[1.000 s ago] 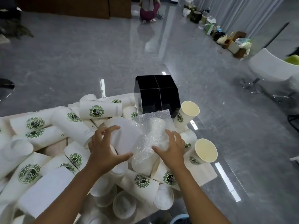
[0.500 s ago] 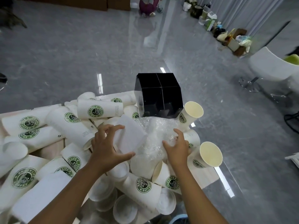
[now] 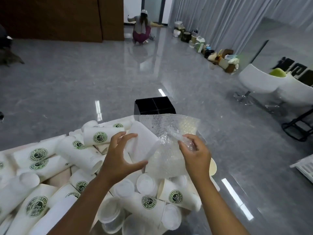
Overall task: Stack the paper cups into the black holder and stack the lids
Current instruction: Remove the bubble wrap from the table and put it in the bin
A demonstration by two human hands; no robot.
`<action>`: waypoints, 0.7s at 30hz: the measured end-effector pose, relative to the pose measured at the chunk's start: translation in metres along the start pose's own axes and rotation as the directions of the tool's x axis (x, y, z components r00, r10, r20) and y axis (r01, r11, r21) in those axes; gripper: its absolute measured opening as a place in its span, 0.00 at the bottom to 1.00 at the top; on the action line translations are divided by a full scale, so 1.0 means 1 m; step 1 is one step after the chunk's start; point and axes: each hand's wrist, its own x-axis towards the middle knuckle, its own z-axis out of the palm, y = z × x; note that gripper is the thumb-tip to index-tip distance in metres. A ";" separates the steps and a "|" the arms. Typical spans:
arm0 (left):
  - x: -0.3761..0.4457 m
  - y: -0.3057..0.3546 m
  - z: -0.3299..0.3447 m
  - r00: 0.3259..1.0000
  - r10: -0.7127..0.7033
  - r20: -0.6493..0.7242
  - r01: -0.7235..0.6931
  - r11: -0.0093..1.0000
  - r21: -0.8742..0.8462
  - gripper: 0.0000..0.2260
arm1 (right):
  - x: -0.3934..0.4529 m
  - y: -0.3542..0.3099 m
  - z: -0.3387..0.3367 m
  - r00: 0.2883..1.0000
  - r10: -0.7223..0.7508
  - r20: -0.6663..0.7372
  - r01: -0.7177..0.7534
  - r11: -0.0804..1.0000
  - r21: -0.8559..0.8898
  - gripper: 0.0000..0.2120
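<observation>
Several white paper cups [image 3: 79, 150] with green logos lie tumbled across the table. Clear and white lids [image 3: 146, 184] lie among them near the front. The black holder [image 3: 153, 106], split into four compartments, stands at the table's far edge and is partly hidden. My right hand [image 3: 194, 155] pinches a sheet of bubble wrap [image 3: 167, 131], held up in front of the holder. My left hand [image 3: 121, 156] grips a plain white cup [image 3: 144, 143] that lies on its side, partly under the wrap.
The table edge runs close on the right, with grey polished floor beyond. A white chair [image 3: 264, 82] stands to the right. Bags and boxes [image 3: 220, 58] line the curtain wall. A person [image 3: 141, 28] crouches far back on the floor.
My right hand has lifted the bubble wrap up off the cups, so it now hangs in front of the holder. My left hand stays on the plain white cup. The camera has tilted up.
</observation>
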 end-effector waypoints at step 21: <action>-0.195 0.180 0.233 0.899 0.184 0.397 -0.163 0.983 -0.088 0.40 | -0.179 0.127 -0.357 0.970 0.208 -0.125 -0.220 0.971 -0.098 0.14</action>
